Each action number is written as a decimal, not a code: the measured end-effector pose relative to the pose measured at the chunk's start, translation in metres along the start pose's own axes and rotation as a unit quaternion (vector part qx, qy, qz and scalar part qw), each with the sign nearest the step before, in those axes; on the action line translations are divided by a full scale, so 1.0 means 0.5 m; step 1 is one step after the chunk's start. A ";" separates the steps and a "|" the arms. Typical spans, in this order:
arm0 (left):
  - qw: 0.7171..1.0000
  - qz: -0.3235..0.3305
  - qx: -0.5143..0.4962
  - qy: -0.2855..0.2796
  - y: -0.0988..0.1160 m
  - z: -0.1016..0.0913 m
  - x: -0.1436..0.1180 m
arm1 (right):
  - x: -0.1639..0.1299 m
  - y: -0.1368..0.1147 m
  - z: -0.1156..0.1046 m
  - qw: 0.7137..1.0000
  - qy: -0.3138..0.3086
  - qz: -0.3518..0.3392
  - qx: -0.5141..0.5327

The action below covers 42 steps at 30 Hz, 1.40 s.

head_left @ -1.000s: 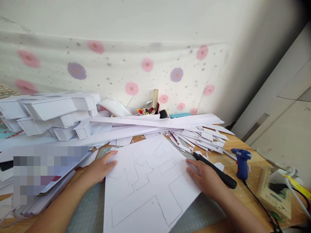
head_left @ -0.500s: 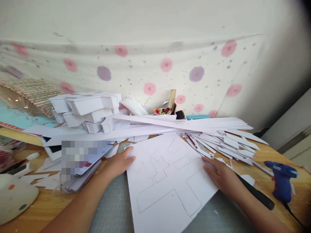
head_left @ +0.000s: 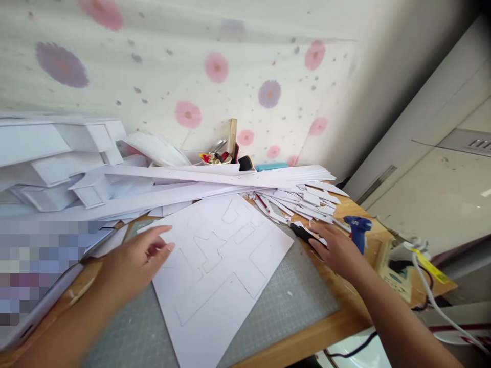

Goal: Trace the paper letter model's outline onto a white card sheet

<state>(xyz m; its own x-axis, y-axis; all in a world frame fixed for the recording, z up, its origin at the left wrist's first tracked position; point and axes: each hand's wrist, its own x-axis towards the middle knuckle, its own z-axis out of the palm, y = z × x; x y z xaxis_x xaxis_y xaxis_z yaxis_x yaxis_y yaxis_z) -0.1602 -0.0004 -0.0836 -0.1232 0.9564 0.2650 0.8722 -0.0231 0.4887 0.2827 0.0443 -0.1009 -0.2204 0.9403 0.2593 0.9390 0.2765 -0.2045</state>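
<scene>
Left hand is spread flat, fingers loose, resting on the near-left edge of the white sheet with pencilled outlines, which lies on the grey cutting mat. Right hand sits off the sheet over a black tool, mostly covered, so can't tell if it's gripping. Blue glue gun is just behind it, paper strips beyond.
</scene>
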 end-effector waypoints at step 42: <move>0.840 0.526 0.129 -0.004 0.208 0.154 -0.181 | -0.085 -0.198 0.048 0.845 0.025 0.107 0.524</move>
<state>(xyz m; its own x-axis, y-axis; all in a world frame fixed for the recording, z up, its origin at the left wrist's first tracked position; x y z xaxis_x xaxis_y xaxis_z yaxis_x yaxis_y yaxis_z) -0.0219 -0.0670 -0.1207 0.7830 0.4478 0.4318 0.5703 -0.7940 -0.2107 0.1928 -0.0184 -0.1146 -0.0398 0.9888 0.1441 0.2011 0.1492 -0.9681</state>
